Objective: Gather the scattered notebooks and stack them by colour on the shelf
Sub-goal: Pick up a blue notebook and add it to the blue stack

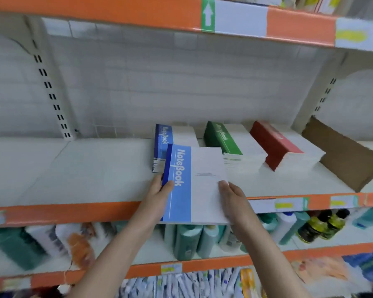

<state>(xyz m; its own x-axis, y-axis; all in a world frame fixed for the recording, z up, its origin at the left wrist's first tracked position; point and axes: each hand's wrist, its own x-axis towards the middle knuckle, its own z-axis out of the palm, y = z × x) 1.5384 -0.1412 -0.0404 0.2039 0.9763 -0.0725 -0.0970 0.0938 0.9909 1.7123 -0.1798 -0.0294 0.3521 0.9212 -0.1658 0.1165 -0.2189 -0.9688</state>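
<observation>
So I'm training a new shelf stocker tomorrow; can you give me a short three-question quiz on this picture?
1. True or false: both hands grip the blue notebook.
2. Which pile on the shelf stands directly behind the held notebook? A) blue pile B) green pile C) red pile
3. Fill in: right of the red pile lies a flat piece of brown ____.

Key
1. True: the left hand holds its left edge, the right hand its right.
2. A.
3. Cardboard.
</observation>
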